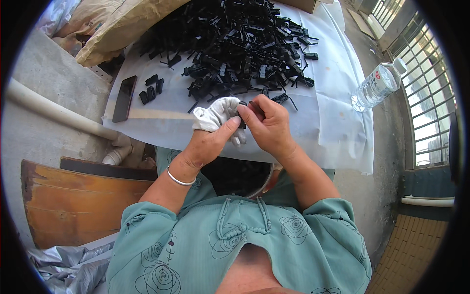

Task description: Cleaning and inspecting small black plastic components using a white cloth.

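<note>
Table (338, 130) takes up most of the view, covered by a whitish plastic sheet whose near edge hangs over. Barred window (427, 100) off to the right. Worn wooden board (83, 206) leans at lower left, below a pale pipe (54, 109). Big heap of black plastic parts (249, 46) sits on the far half of the table, many with thin arms sticking out, strays around its edge. Brown paper sack (115, 36) at the heap's far left. Dark round tub (232, 177) under the near table edge, between the knees; contents too dark to read. Clear water bottle (374, 89) at the table's right edge, tilted in this view. Left hand (210, 139): white glove (215, 113) over the fingers, thumb bare, gripping one black part (242, 120) between thumb and gloved fingers. Right hand (268, 122): bare, thumb and forefinger pinched on the upper end of that same part; fingers hide most of the contact. Part is held just over the near side of the sheet, in front of the heap. Phone (125, 99) lies flat at the table's left. Silvery bangle (179, 178) on the left wrist. Small cluster of loose black pieces (152, 90) just right of the phone.
</note>
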The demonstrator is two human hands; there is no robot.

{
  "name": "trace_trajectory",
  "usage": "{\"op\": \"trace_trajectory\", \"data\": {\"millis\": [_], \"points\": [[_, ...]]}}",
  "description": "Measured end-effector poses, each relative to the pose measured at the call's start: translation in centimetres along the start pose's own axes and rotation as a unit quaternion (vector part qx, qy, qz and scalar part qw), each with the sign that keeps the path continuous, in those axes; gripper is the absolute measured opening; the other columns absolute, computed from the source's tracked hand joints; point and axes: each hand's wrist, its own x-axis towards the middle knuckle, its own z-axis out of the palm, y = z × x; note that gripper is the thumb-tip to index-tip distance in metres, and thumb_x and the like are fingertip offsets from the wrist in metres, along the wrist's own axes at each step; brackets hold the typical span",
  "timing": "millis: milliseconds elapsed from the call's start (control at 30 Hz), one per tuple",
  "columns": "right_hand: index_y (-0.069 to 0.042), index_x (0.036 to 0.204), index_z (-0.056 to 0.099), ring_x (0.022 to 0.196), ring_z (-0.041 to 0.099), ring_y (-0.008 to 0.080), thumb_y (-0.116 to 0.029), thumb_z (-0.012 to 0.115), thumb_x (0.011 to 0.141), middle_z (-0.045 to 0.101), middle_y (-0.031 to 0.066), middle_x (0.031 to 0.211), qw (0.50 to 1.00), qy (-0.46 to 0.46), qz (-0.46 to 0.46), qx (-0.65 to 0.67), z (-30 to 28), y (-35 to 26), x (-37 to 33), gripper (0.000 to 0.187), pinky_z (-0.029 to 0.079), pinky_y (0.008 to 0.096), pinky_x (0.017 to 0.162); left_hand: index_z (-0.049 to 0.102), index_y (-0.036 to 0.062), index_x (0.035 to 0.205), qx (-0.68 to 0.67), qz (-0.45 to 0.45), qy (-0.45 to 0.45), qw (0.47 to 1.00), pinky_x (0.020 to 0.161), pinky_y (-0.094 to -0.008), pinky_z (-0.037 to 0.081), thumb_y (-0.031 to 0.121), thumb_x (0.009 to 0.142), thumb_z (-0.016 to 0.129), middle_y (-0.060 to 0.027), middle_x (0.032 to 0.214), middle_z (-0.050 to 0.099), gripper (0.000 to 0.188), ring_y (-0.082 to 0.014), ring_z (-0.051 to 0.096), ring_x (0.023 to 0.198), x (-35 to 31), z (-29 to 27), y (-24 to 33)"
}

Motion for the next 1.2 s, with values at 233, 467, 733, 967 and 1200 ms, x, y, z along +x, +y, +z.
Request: {"op": "trace_trajectory", "data": {"millis": [233, 467, 733, 967, 1200], "points": [[0.000, 0.073, 0.052, 0.052, 0.041, 0.0152, -0.016, 0.051, 0.091, 0.047, 0.0065, 0.058, 0.991, -0.125, -0.026, 0.033, -1.0, 0.0, 0.2, 0.024, 0.037, 0.0273, 0.050, 0.049, -0.0018, 0.111, 0.166, -0.005, 0.066, 0.984, 0.063, -0.0248, 0.049, 0.004, 0.085, 0.055, -0.0067, 0.089, 0.058, 0.027, -0.0118, 0.058, 0.071, -0.2, 0.1, 0.3], [0.000, 0.072, 0.051, 0.052, 0.042, 0.0178, -0.014, 0.049, 0.091, 0.048, 0.0089, 0.059, 0.995, -0.096, 0.016, 0.028, 0.6, -0.2, -0.5, 0.024, 0.038, 0.0304, 0.050, 0.057, -0.0038, 0.101, 0.395, 0.222, 0.102, 0.886, 0.074, -0.0320, 0.048, 0.002, 0.076, 0.060, -0.0165, 0.091, 0.061, 0.026, -0.0281, 0.061, 0.080, 0.0, 0.2, -0.6], [0.000, 0.075, 0.053, 0.058, 0.042, 0.0098, -0.017, 0.047, 0.093, 0.048, 0.0031, 0.061, 0.982, -0.123, 0.114, 0.084, 3.0, 0.7, -1.1, 0.025, 0.038, 0.0270, 0.053, 0.055, -0.0049, 0.103, 0.457, 0.229, 0.140, 0.848, 0.073, -0.0323, 0.049, 0.000, 0.076, 0.059, -0.0173, 0.088, 0.061, 0.028, -0.0297, 0.062, 0.081, -1.5, -0.5, -1.1], [-0.002, 0.074, 0.054, 0.060, 0.039, 0.0062, -0.024, 0.046, 0.095, 0.045, -0.0031, 0.063, 0.941, -0.183, 0.210, 0.194, 1.8, -0.7, -0.6, 0.032, 0.035, 0.0221, 0.054, 0.051, -0.0033, 0.108, 0.260, 0.089, 0.135, 0.952, 0.060, -0.0256, 0.046, 0.001, 0.080, 0.058, -0.0109, 0.090, 0.058, 0.029, -0.0158, 0.056, 0.068, -1.8, -1.3, -0.9], [-0.001, 0.076, 0.055, 0.060, 0.040, 0.0086, -0.022, 0.046, 0.095, 0.045, 0.0003, 0.063, 0.976, -0.158, 0.090, 0.116, 0.7, 0.2, -0.4, 0.029, 0.036, 0.0238, 0.054, 0.048, -0.0017, 0.111, 0.105, 0.017, 0.126, 0.986, 0.051, -0.0199, 0.043, -0.001, 0.083, 0.056, -0.0048, 0.089, 0.056, 0.029, -0.0048, 0.050, 0.061, -2.0, -0.9, 0.7]]}}
